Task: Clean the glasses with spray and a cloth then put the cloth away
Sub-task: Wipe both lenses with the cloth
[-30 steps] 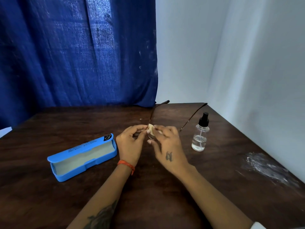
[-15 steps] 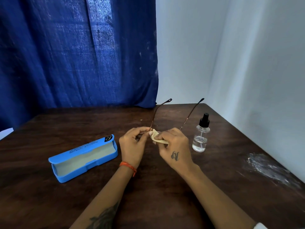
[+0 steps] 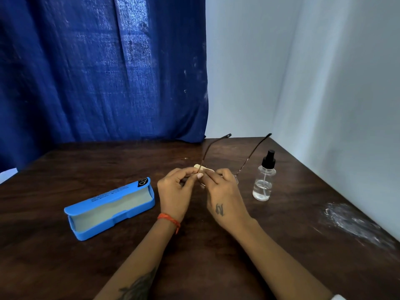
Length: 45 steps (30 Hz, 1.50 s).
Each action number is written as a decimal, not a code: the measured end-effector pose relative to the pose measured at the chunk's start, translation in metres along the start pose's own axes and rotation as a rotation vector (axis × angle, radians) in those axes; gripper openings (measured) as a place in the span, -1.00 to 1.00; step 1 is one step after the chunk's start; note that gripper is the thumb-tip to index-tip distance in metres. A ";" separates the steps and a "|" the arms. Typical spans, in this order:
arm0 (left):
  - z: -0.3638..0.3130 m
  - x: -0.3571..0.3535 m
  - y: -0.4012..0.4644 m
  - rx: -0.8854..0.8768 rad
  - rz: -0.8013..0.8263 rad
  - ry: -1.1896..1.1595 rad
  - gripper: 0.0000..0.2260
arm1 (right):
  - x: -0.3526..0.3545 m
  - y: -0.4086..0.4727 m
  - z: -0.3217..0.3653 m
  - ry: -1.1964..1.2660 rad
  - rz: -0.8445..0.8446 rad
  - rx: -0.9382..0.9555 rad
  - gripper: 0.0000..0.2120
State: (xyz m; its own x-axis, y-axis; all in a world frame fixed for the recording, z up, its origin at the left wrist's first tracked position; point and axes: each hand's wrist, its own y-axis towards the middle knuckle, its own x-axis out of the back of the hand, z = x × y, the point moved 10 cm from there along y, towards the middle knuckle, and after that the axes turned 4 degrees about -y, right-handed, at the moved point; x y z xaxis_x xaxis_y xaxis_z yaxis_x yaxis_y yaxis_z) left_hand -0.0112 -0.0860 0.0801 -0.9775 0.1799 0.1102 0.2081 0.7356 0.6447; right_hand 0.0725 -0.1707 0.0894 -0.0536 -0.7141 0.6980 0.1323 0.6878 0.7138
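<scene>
Both hands work a cloth on the glasses above the table.

The left hand (image 3: 175, 193) pinches the glasses (image 3: 242, 167) at one lens; the right hand (image 3: 223, 195) pinches the pale cloth (image 3: 202, 168) against it. Just right of the glasses stands the spray bottle (image 3: 264, 180); well left lies the open blue case (image 3: 110, 208).

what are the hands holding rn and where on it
Both hold the glasses at the front, by the lenses. The left hand pinches the frame; the right hand holds the cloth against a lens. The temple arms stick out free.
</scene>
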 end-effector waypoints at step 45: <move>0.047 -0.049 -0.034 0.822 0.033 -0.981 -0.41 | 0.001 -0.020 -0.098 0.779 -0.310 -0.637 -0.86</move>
State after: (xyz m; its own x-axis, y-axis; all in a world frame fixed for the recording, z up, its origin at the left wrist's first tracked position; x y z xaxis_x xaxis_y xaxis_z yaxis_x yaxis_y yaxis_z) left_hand 0.0309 -0.0889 0.0172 -0.6089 0.3519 -0.7109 0.5354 0.8436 -0.0411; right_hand 0.1668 -0.1980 0.0697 0.4472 -0.8889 0.0992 0.7292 0.4265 0.5351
